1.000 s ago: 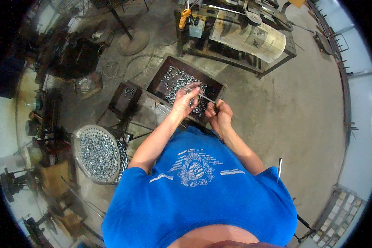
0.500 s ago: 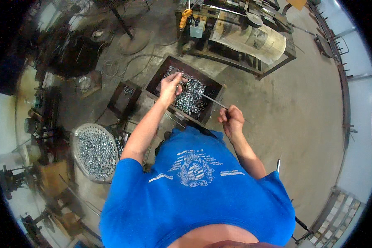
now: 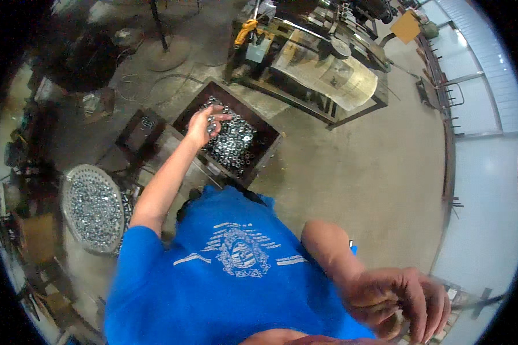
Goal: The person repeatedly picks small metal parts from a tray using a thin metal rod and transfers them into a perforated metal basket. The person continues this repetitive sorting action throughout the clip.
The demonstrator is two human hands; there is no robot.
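Over the dark metal box (image 3: 263, 163), my left hand (image 3: 200, 126) is partly curled, its forefinger pointing out across the contents. A few shiny nuts (image 3: 212, 123) show between the thumb and fingers. Beneath it lies a heap of loose ring-shaped metal nuts (image 3: 231, 144). My right hand (image 3: 400, 305) is raised at the lower right, close to the camera, with curled fingers. What it grips is hard to make out; a blurred dark bar (image 3: 483, 303) shows just beyond the fingers, and I cannot tell whether it is held.
A round perforated tray (image 3: 75, 230) full of small metal parts stands at the left. Beside the box is a smaller dark bin (image 3: 141, 133). Beyond them stands a metal workbench (image 3: 305, 103) with a paper sheet (image 3: 328, 75) and a yellow-handled air gun (image 3: 246, 31). A round stand base (image 3: 167, 54) is on the floor.
My right hand, which held a thin metal rod over the box, has swung back and up to the lower right. My left hand stays over the nuts. The view has shifted right.
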